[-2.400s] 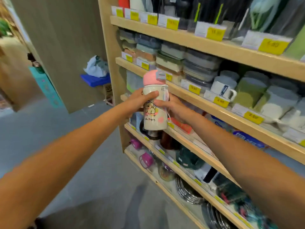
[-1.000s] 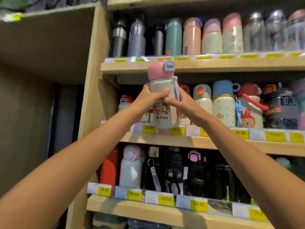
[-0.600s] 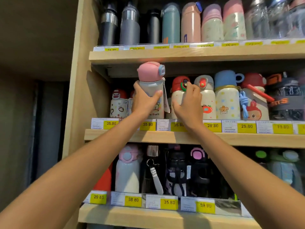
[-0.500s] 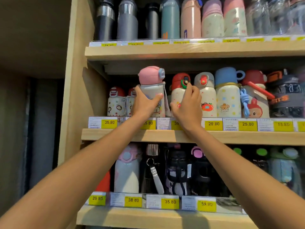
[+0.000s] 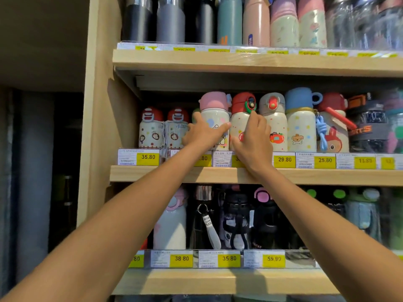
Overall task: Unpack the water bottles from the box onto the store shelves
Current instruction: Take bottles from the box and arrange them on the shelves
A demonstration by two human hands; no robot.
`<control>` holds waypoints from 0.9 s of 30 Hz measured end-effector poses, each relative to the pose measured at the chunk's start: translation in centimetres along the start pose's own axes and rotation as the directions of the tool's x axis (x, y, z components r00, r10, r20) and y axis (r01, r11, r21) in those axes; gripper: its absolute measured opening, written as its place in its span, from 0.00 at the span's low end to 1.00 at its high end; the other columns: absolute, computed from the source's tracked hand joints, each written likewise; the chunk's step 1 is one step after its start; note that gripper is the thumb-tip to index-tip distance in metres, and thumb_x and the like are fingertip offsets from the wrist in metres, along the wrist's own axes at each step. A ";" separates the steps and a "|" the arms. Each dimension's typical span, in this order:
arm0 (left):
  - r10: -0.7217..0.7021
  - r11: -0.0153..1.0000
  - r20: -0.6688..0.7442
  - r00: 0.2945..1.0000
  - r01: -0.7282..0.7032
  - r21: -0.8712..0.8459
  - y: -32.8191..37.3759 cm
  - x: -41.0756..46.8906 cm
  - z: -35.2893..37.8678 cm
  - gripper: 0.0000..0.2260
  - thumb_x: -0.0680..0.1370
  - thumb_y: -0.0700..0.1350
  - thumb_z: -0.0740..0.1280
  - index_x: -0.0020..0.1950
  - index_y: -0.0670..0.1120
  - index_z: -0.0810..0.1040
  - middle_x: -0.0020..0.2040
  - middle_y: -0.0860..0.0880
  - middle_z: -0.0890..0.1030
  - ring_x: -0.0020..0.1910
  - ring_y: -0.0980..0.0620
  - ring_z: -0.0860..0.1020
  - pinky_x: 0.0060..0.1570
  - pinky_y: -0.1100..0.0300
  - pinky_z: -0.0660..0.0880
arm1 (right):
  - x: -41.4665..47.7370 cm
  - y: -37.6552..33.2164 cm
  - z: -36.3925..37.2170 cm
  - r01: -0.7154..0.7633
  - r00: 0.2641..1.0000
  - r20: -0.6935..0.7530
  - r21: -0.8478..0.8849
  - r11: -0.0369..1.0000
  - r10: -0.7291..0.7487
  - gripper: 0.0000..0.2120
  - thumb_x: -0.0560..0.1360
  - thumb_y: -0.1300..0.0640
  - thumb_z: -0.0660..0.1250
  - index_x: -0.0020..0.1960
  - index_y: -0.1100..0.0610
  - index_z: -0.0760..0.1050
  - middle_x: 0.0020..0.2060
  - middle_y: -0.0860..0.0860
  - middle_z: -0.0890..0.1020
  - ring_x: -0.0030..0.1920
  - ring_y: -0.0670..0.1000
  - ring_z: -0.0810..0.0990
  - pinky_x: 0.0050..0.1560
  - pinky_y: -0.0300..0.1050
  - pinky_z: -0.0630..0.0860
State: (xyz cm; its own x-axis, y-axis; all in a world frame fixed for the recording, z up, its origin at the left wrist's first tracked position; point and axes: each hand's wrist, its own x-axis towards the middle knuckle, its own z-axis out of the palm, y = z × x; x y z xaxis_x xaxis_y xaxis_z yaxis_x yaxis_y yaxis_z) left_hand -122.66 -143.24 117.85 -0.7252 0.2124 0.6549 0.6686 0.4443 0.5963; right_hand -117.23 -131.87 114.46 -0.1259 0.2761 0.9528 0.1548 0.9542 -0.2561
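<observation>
The cream water bottle with a pink lid (image 5: pixel 214 112) stands on the middle shelf (image 5: pixel 150 174), between two small red-capped bottles (image 5: pixel 163 129) and a red-lidded bottle (image 5: pixel 241 104). My left hand (image 5: pixel 202 134) grips its body, fingers on the left side and thumb across the front. My right hand (image 5: pixel 254 136) rests with straight fingers against the red-lidded bottle just to the right. The box is out of view.
More children's bottles (image 5: pixel 301 125) fill the middle shelf to the right. Tall flasks (image 5: pixel 229 20) line the upper shelf (image 5: pixel 239 62), and dark bottles (image 5: pixel 237 219) the lower one. Yellow price tags (image 5: pixel 148 157) run along the edges. A wooden side panel (image 5: pixel 98 105) closes the left.
Both hands carried the pink-lidded bottle up from the lower shelves to this one. My right hand let go and moved onto the red-lidded bottle; my left hand set the pink-lidded bottle down deeper.
</observation>
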 end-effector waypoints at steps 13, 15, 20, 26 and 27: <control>0.162 0.865 -0.297 0.941 -0.280 -0.416 1.4 -6.9 1.3 0.27 0.74 0.45 0.68 0.70 0.43 0.63 0.69 0.45 0.65 0.68 0.46 0.66 0.66 0.53 0.67 | -2.7 1.7 -7.6 -0.168 0.977 0.190 0.425 0.890 0.094 0.26 0.75 0.52 0.69 0.69 0.59 0.66 0.63 0.53 0.75 0.60 0.50 0.74 0.60 0.45 0.72; 0.163 0.786 -0.216 0.963 -0.259 -0.562 2.4 -9.7 2.6 0.21 0.75 0.45 0.67 0.67 0.44 0.67 0.64 0.49 0.71 0.60 0.52 0.73 0.60 0.59 0.70 | -4.4 3.2 -9.8 -0.201 0.971 0.212 0.476 0.856 0.110 0.22 0.76 0.54 0.68 0.67 0.58 0.69 0.57 0.50 0.77 0.57 0.50 0.77 0.56 0.42 0.74; 0.181 0.735 0.136 0.974 -0.042 -0.677 5.9 -17.3 9.2 0.17 0.76 0.45 0.69 0.62 0.43 0.71 0.55 0.51 0.75 0.54 0.51 0.76 0.57 0.59 0.71 | -9.6 10.2 -15.8 -0.365 0.927 0.263 0.459 0.810 0.269 0.17 0.76 0.57 0.68 0.63 0.60 0.73 0.53 0.54 0.80 0.49 0.46 0.78 0.42 0.28 0.74; 0.197 0.773 0.458 0.867 0.150 -0.617 12.3 -28.0 19.5 0.20 0.77 0.46 0.68 0.65 0.39 0.71 0.60 0.44 0.77 0.61 0.49 0.75 0.59 0.60 0.69 | -17.7 23.2 -24.6 -0.569 0.817 0.336 0.339 0.749 0.468 0.13 0.74 0.54 0.69 0.56 0.56 0.75 0.46 0.53 0.80 0.48 0.50 0.78 0.50 0.46 0.75; 0.190 0.768 0.490 0.851 0.182 -0.614 13.1 -29.3 20.9 0.20 0.77 0.46 0.68 0.65 0.38 0.71 0.59 0.44 0.77 0.59 0.49 0.76 0.58 0.59 0.70 | -18.9 25.0 -25.7 -0.591 0.800 0.347 0.321 0.740 0.489 0.12 0.73 0.52 0.69 0.54 0.54 0.74 0.46 0.53 0.79 0.47 0.50 0.79 0.50 0.47 0.75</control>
State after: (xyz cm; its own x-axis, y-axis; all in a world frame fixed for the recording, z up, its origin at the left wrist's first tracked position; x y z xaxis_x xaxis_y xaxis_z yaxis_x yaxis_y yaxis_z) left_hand -96.11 -125.49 96.74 -0.5703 0.6919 0.4429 0.4823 -0.1544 0.8623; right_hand -85.79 -116.21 94.24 -0.3648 0.7277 0.5808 -0.1253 0.5798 -0.8051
